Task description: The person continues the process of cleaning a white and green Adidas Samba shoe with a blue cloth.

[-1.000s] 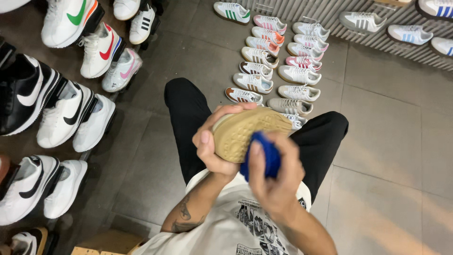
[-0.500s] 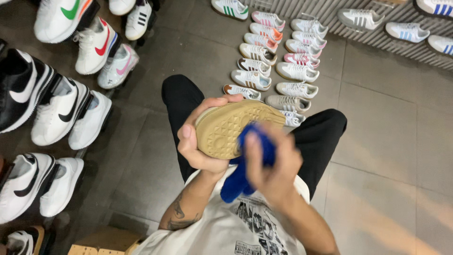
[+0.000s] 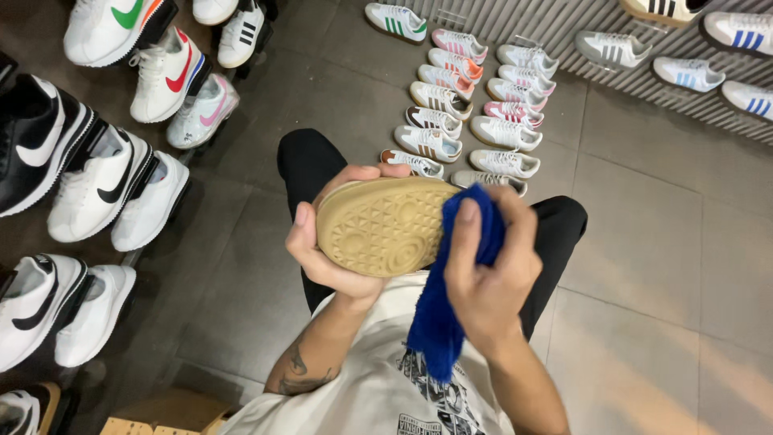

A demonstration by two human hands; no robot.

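My left hand [image 3: 326, 250] grips a shoe [image 3: 385, 225] turned upside down, so its tan rubber sole with a patterned tread faces me. My right hand [image 3: 491, 278] clutches a blue cloth [image 3: 439, 314] and presses it against the right end of the sole. The loose end of the cloth hangs down over my white printed shirt. I am seated, with my black trousers below the shoe. The shoe's upper is hidden.
Two rows of small sneakers [image 3: 451, 105] stand on the grey tiled floor ahead. Larger white and black sneakers [image 3: 97, 185] fill tilted racks at the left. More sneakers [image 3: 684, 48] rest against a slatted wall at upper right. A cardboard box [image 3: 153, 423] sits bottom left.
The right hand with the blue cloth has slid from the front of the sole to its right end. The shoe has stayed in the left hand, sole up.
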